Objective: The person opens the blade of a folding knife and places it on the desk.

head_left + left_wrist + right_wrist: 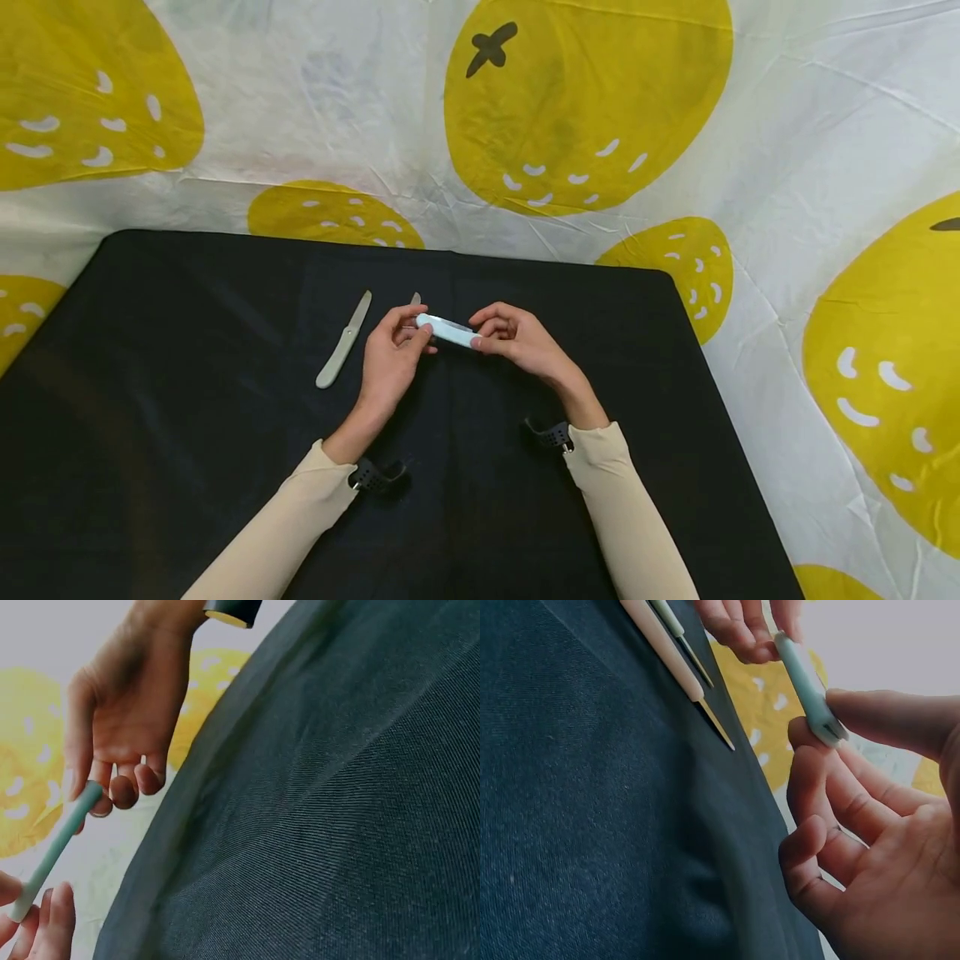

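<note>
Between both hands, above the table, is a light blue folding knife [448, 330]. A thin grey strip of its blade shows along the handle's far side in the head view. My left hand [387, 357] pinches one end between thumb and fingers. The other end is held by the thumb and fingertips of my right hand [528, 343], and a slot shows at that end of the handle [810, 697] in the right wrist view. Left of my left hand lies a knife with a pale green handle [342, 343]. A pink-handled knife [664, 649] lies beside it, mostly hidden behind my left hand in the head view.
A black cloth [225, 467] covers the table. Behind and to the right hangs a white sheet [337, 92] with large yellow fruit prints. Black bands [378, 477] are worn at both wrists, over cream sleeves [277, 529].
</note>
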The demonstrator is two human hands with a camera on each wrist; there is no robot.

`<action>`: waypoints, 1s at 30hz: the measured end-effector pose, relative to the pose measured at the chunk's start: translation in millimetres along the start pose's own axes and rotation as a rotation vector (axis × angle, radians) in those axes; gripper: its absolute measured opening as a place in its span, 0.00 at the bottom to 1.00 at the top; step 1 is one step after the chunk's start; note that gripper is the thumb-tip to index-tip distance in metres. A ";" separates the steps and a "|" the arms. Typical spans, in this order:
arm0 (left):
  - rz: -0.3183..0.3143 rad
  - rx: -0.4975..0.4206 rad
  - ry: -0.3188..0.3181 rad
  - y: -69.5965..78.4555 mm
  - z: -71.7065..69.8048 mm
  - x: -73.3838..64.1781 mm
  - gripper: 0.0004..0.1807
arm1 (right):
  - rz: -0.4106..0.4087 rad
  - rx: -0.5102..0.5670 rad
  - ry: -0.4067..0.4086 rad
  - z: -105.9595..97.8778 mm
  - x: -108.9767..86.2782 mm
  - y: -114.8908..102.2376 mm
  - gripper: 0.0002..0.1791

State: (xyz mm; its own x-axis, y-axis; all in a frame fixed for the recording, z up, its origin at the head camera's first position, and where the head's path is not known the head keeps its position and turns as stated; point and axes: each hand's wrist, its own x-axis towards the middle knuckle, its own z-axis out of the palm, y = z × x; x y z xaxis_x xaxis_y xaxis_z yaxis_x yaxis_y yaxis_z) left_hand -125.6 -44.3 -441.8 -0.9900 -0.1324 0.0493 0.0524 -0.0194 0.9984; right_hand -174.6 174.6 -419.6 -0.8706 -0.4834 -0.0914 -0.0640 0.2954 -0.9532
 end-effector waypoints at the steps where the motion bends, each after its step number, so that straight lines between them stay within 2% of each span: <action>1: -0.008 -0.037 0.001 -0.2 0.5 0.1 0.21 | -0.004 -0.001 -0.011 1.1 0.1 -0.3 0.19; 5: -0.041 -0.167 0.014 0.9 2.0 -1.0 0.23 | -0.010 -0.015 -0.046 5.3 0.4 0.1 0.18; 9: -0.063 -0.224 0.044 2.4 2.7 -2.0 0.22 | -0.012 -0.045 -0.064 8.4 1.5 0.8 0.17; 12: -0.075 -0.223 0.057 2.3 2.7 -3.2 0.21 | -0.030 -0.100 -0.058 10.5 2.5 -1.3 0.15; 16: -0.075 -0.212 0.048 1.7 2.1 -6.4 0.21 | -0.077 -0.166 -0.011 13.4 4.1 -4.9 0.14; 20: -0.068 -0.203 0.030 1.6 1.5 -7.5 0.20 | -0.115 -0.174 0.023 17.3 7.3 -10.0 0.13; 30: -0.066 -0.189 0.014 2.0 -0.3 -10.4 0.19 | -0.111 -0.205 -0.010 31.0 12.2 -17.2 0.11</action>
State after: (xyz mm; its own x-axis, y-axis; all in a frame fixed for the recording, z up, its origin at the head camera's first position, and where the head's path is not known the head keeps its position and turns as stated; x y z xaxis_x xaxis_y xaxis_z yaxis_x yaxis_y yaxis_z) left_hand -115.1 -43.3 -440.3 -0.9902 -0.1383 -0.0178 0.0124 -0.2144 0.9767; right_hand -168.9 138.0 -413.2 -0.8481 -0.5298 0.0069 -0.2573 0.4005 -0.8794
